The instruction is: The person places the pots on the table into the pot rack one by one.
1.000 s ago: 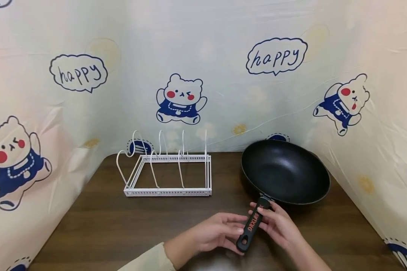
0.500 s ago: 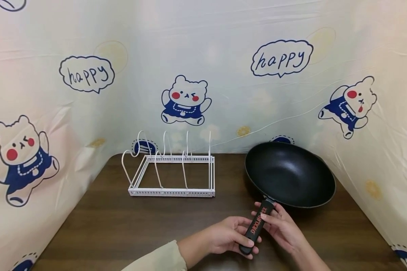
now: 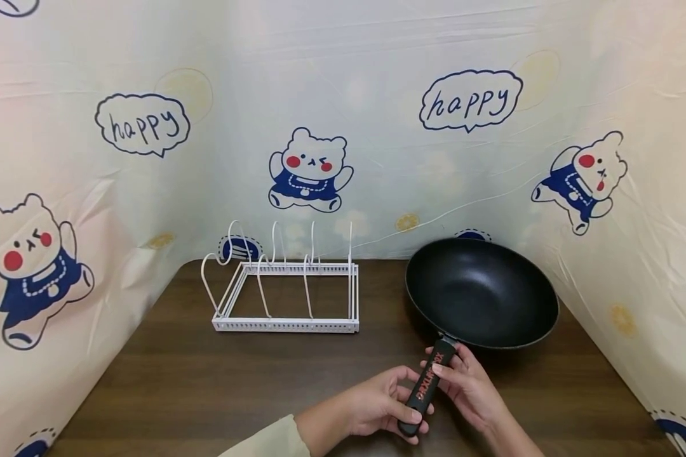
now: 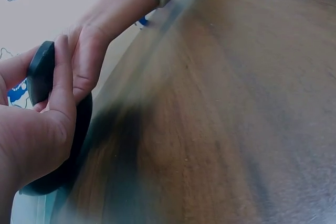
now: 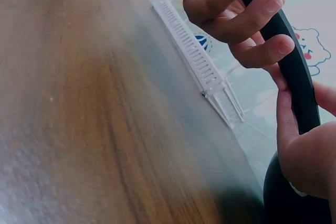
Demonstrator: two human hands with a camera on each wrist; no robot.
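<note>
A black wok sits at the right of the table, its handle pointing toward me and marked with red letters. Near the handle's free end my left hand grips it, thumb on top and fingers underneath. My right hand pinches the same handle closer to the bowl, with its thumb on the upper face. In the right wrist view the left hand's fingers curl under the handle. The left wrist view catches the handle's end between both hands.
A white wire pan rack with upright curved dividers stands left of the wok on the brown wooden table. Behind and at both sides hangs a pale cloth printed with bears and the word "happy".
My left hand has moved right and closed around the handle's end, its thumb now on top. The right hand keeps its hold, and the wok stays about where it was.
</note>
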